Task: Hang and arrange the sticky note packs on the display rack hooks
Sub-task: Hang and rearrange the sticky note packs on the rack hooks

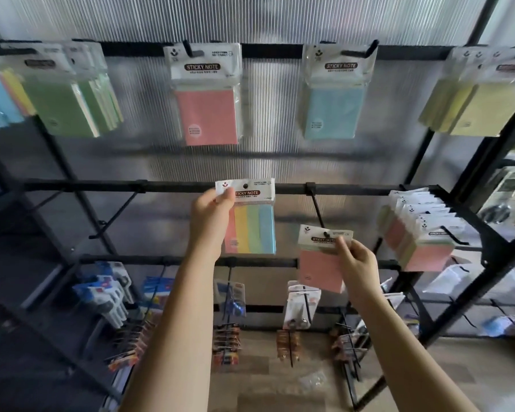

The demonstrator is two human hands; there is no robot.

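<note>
My left hand (210, 217) pinches the header card of a multicolour striped sticky note pack (253, 226) and holds it up before the middle rail (354, 188). My right hand (356, 263) pinches the header of a pink sticky note pack (318, 272), whose hang hole sits at the tip of a black hook (317, 211) that slopes down from that rail. On the top rail hang a pink pack (207, 114), a blue pack (333, 111), green packs (72, 105) and yellow packs (476, 108). A row of several pink packs (422, 233) fills a hook at the right.
Two bare hooks (116, 214) stick out of the middle rail at the left. Lower rails carry scissors packs (301, 304), blue-and-white packs (107, 292) and small orange items (226, 343). A black frame post (488, 263) stands close at the right. The floor below is wood.
</note>
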